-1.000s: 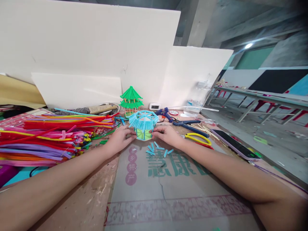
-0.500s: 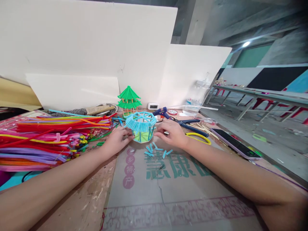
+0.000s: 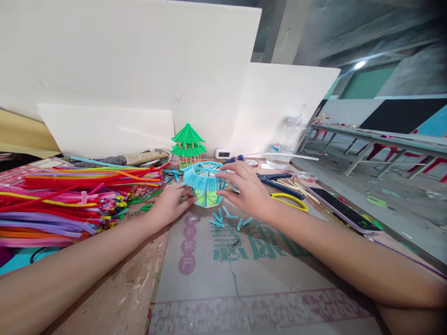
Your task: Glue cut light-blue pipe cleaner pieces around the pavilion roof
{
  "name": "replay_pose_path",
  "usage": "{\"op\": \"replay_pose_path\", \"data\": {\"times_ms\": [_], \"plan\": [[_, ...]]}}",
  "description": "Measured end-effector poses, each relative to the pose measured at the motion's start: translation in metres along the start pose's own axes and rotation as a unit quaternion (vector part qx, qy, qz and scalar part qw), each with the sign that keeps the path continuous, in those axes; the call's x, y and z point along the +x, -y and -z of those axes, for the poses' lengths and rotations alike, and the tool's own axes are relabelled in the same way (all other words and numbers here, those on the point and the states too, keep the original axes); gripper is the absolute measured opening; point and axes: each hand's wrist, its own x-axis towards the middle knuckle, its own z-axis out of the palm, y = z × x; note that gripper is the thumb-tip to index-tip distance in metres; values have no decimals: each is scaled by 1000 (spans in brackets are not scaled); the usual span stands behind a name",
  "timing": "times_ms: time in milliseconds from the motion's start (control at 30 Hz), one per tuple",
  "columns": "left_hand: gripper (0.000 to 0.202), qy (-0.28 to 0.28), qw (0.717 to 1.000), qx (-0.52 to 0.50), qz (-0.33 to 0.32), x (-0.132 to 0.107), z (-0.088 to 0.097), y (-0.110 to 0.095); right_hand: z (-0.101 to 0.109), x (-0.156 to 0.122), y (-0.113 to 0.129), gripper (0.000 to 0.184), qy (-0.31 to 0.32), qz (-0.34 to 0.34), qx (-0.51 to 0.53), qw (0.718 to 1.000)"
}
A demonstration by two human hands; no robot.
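A small blue pipe-cleaner pavilion [image 3: 205,180] with a light green base stands on the cardboard sheet [image 3: 244,274]. My left hand [image 3: 171,204] rests on the table and holds the pavilion's base from the left, fingers closed on it. My right hand [image 3: 246,188] hovers at its right side with the fingers spread, fingertips touching the roof edge. Several short blue pipe-cleaner pieces [image 3: 228,218] lie just in front of the pavilion.
A big pile of coloured pipe cleaners [image 3: 70,197] fills the left. Behind stand a green pavilion model [image 3: 188,143], a small clock [image 3: 223,154] and white boards [image 3: 139,70]. To the right lie blue pliers [image 3: 279,182], yellow-handled cutters [image 3: 291,201] and a phone [image 3: 340,211].
My right hand has let go of the pavilion's base, risen and opened, now reaching the roof edge. The left hand stays at the base.
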Motion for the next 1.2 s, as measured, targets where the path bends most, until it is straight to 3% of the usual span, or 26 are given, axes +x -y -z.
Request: {"op": "replay_pose_path", "data": {"times_ms": [300, 500, 700, 800, 1033, 1200], "plan": [[22, 2, 1000, 15, 3, -1, -1, 1, -1, 1, 2, 34, 1, -8, 10, 1000], [21, 1, 1000, 6, 2, 0, 1, -2, 2, 1, -1, 46, -10, 0, 29, 1000], [23, -2, 1000, 9, 8, 0, 1, -1, 25, 13, -14, 19, -20, -36, 62, 997], [23, -1, 1000, 10, 10, 0, 2, -1, 32, 18, -15, 16, -12, -61, 93, 994], [22, -6, 999, 36, -26, -2, 2, -5, 22, 22, -1, 27, 77, -43, 140, 986], [26, -5, 993, 97, -65, -4, 5, -8, 29, 22, 2, 18, 149, -53, 111, 981]]}}
